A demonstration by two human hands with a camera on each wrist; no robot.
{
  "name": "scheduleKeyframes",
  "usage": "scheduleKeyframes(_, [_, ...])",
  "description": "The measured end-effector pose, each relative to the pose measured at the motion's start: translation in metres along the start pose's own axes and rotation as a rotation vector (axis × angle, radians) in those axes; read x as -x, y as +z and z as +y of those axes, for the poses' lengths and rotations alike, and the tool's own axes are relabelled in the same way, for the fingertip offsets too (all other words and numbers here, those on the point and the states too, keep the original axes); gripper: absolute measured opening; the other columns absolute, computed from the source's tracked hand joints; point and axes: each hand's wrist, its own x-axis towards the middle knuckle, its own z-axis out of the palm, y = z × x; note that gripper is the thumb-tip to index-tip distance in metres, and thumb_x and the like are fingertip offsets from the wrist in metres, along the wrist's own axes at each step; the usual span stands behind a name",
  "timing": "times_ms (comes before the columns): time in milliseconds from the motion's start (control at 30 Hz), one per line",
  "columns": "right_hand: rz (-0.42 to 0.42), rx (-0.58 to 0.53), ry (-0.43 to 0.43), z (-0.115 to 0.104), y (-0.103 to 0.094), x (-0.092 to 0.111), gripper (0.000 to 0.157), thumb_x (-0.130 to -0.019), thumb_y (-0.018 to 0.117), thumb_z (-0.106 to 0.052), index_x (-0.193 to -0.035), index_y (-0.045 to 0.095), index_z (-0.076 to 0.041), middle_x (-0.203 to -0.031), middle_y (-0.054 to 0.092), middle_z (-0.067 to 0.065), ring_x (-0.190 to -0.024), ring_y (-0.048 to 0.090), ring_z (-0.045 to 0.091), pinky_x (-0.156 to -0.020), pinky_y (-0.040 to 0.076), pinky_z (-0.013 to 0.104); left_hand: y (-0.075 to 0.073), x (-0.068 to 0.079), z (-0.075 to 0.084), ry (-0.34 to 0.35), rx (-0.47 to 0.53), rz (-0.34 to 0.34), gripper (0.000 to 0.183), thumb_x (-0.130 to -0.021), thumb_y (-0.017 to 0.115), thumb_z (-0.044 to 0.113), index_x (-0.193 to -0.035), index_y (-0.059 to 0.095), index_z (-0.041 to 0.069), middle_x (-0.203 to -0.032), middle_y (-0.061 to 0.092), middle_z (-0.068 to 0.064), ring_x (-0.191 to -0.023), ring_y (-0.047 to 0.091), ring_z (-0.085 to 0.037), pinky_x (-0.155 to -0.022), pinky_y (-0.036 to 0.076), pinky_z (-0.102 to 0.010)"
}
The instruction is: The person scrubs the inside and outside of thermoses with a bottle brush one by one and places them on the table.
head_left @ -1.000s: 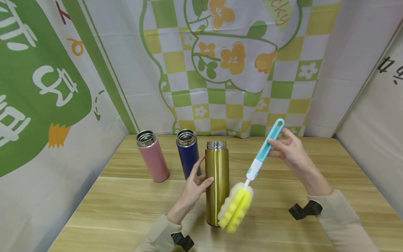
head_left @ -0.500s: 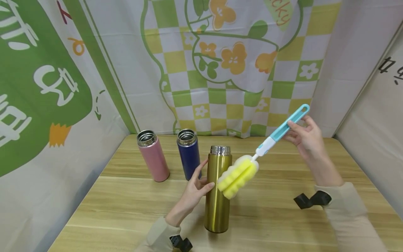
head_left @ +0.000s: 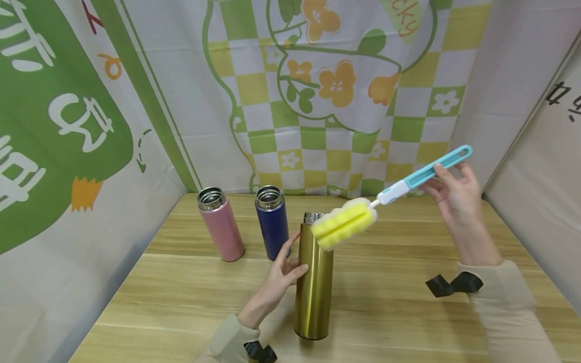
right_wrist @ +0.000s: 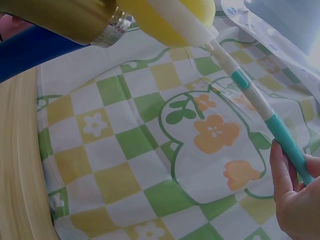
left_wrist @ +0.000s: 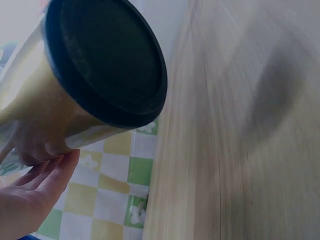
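My left hand (head_left: 274,280) grips a gold metal bottle (head_left: 314,292), thumb on its near side. The left wrist view shows the bottle's dark base (left_wrist: 107,60) held clear of the tabletop. In my right hand (head_left: 460,201), a sponge bottle brush (head_left: 396,191) is pinched by its turquoise handle (right_wrist: 287,142). Its yellow and white sponge head (head_left: 343,225) points left and, in the head view, partly covers the bottle's silver neck (head_left: 310,218). The right wrist view shows the sponge beside the neck, outside the bottle; whether they touch I cannot tell.
A blue bottle (head_left: 272,227) stands uncapped just behind my left hand. To its left is an uncapped pink bottle (head_left: 223,229). Both are on the wooden table (head_left: 181,297). A green-and-yellow checked cloth (head_left: 313,146) hangs behind the table's far edge.
My right hand has moved up and to the right, swinging the brush flatter and raising its sponge from low beside the bottle to the neck. The gold bottle's base has shifted slightly nearer.
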Motion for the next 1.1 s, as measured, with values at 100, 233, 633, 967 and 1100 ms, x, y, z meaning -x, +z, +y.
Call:
scheduleKeyframes(100, [0.018, 0.024, -0.014, 0.003, 0.001, 0.003, 0.031, -0.077, 0.061, 0.004, -0.103, 0.045, -0.002, -0.077, 0.061, 0.015, -0.064, 0.063, 0.025, -0.067, 0.051, 0.033, 0.002, 0.000, 0.002, -0.038, 0.052, 0.025, 0.070, -0.088, 0.049, 0.012, -0.142, 0.007, 0.023, -0.094, 0.060, -0.008, -0.085, 0.059, -0.013, -0.073, 0.047, -0.034])
scheduleKeyframes(233, [0.017, 0.014, -0.018, 0.008, 0.003, 0.005, 0.029, -0.078, 0.060, 0.004, -0.102, 0.045, -0.002, -0.077, 0.062, 0.015, -0.065, 0.063, 0.024, -0.068, 0.051, 0.033, 0.008, -0.003, 0.004, -0.039, 0.083, 0.049, 0.083, -0.082, 0.061, 0.012, -0.142, 0.005, 0.022, -0.089, 0.061, -0.007, -0.082, 0.060, -0.015, -0.074, 0.046, -0.034])
scheduleKeyframes(633, [0.081, -0.155, -0.044, -0.003, -0.012, 0.004, 0.020, -0.080, 0.056, 0.009, -0.096, 0.046, 0.002, -0.079, 0.057, 0.017, -0.067, 0.062, 0.030, -0.068, 0.051, 0.039, 0.010, -0.002, -0.003, -0.009, 0.042, 0.143, 0.086, -0.081, 0.061, 0.009, -0.141, 0.000, 0.020, -0.127, 0.038, -0.028, -0.097, 0.053, -0.020, -0.081, 0.043, -0.034])
scheduleKeyframes(967, [0.065, -0.121, -0.036, -0.010, -0.027, 0.010, 0.020, -0.081, 0.055, 0.007, -0.097, 0.046, 0.000, -0.081, 0.055, 0.015, -0.068, 0.061, 0.028, -0.070, 0.051, 0.037, 0.007, 0.001, -0.001, -0.034, 0.010, 0.145, 0.064, -0.089, 0.043, 0.020, -0.140, 0.005, 0.030, -0.105, 0.049, -0.022, -0.080, 0.057, -0.018, -0.069, 0.045, -0.035])
scheduleKeyframes(1100, [0.060, -0.115, -0.043, -0.010, -0.029, 0.011, 0.017, -0.081, 0.055, 0.007, -0.095, 0.046, 0.001, -0.080, 0.055, 0.015, -0.067, 0.062, 0.029, -0.068, 0.051, 0.037, 0.007, 0.001, -0.001, 0.014, 0.071, 0.095, 0.078, -0.083, 0.057, 0.017, -0.140, 0.004, 0.026, -0.106, 0.050, -0.019, -0.083, 0.057, -0.020, -0.071, 0.047, -0.037])
